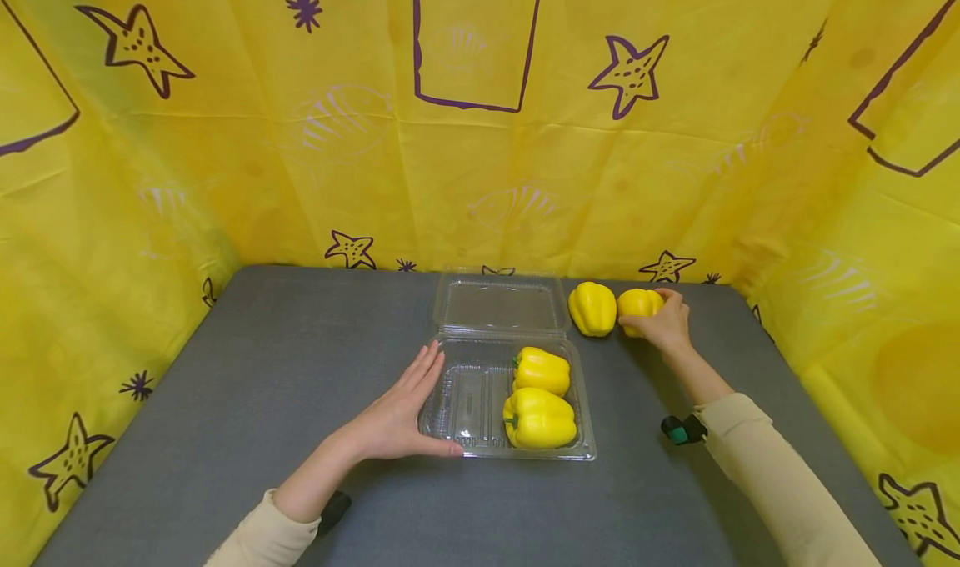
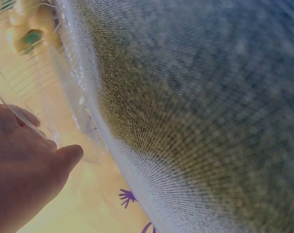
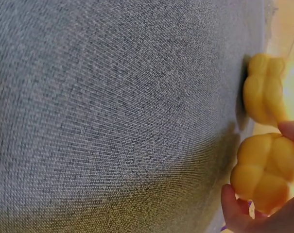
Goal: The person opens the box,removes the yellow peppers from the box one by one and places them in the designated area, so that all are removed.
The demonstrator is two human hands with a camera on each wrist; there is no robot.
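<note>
A clear plastic clamshell container (image 1: 468, 400) lies with its lid folded back on the grey table. Two yellow bell peppers, a front one (image 1: 542, 419) and one behind it (image 1: 543, 372), fill its right side. My left hand (image 1: 401, 408) rests along the container's left edge, fingers straight and thumb at the front rim. At the back right, my right hand (image 1: 663, 321) grips a yellow bell pepper (image 3: 263, 170) between thumb and fingers. Just left of it sits another yellow bell pepper (image 1: 592, 308), close to the lid's right side.
The container's open lid (image 1: 501, 307) reaches to the table's back edge. A yellow patterned cloth (image 1: 480, 158) stands around the back and both sides of the grey table (image 1: 262, 367). Dark wrist devices (image 1: 682, 429) sit under the sleeves.
</note>
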